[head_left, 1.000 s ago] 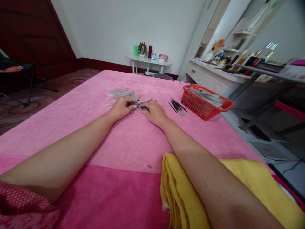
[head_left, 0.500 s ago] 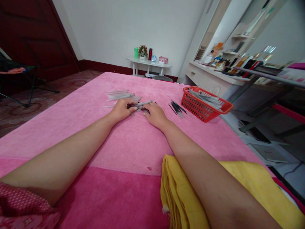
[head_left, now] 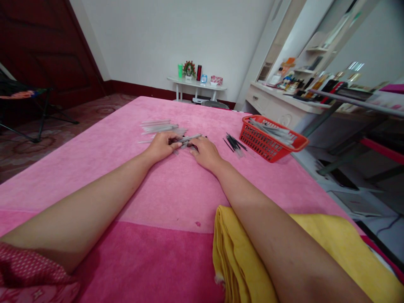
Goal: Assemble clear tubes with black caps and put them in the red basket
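Note:
Both my arms stretch out over a pink blanket (head_left: 176, 189). My left hand (head_left: 162, 145) is closed, pinching a thin grey pen tube (head_left: 191, 137) that sticks out to the right. Touching the same tube's other end, my right hand (head_left: 205, 151) rests curled beside it, and what its fingers grip is hidden. A heap of clear pen tubes (head_left: 159, 125) lies just beyond my left hand. To the right of my right hand lies a small bunch of black refills (head_left: 234, 142).
A red plastic basket (head_left: 271, 141) holding several finished pens stands at the right of the blanket. A folded yellow cloth (head_left: 315, 248) lies under my right forearm. A dresser (head_left: 277, 105) with bottles stands right, a small white table (head_left: 195, 82) by the far wall.
The view shifted slightly down. Both hands stay at the same tube with only small finger movement.

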The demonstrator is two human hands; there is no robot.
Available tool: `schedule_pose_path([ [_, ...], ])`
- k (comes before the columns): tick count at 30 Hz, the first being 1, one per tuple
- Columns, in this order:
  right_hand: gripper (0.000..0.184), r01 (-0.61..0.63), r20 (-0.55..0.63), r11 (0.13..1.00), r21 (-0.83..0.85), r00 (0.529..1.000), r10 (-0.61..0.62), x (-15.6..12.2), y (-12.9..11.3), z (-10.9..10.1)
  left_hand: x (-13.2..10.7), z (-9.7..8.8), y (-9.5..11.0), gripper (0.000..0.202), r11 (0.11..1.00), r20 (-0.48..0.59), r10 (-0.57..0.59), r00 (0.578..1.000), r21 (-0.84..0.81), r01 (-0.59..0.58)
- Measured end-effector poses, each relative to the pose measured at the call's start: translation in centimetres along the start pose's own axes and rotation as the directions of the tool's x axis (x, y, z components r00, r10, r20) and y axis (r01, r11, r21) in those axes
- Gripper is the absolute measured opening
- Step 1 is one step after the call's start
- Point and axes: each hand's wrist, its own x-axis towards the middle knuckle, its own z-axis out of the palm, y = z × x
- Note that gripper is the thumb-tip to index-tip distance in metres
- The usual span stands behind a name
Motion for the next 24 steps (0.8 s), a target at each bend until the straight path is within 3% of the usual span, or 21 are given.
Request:
schedule_pose_path([
  [24, 0.021, 0.0, -0.01, 1.0, -0.005, 1.0, 0.0, 0.03, 0.06, 0.08, 0.18, 0.13, -0.55, 0.028, 1.0, 0.003, 0.013, 1.0, 0.0, -0.013],
])
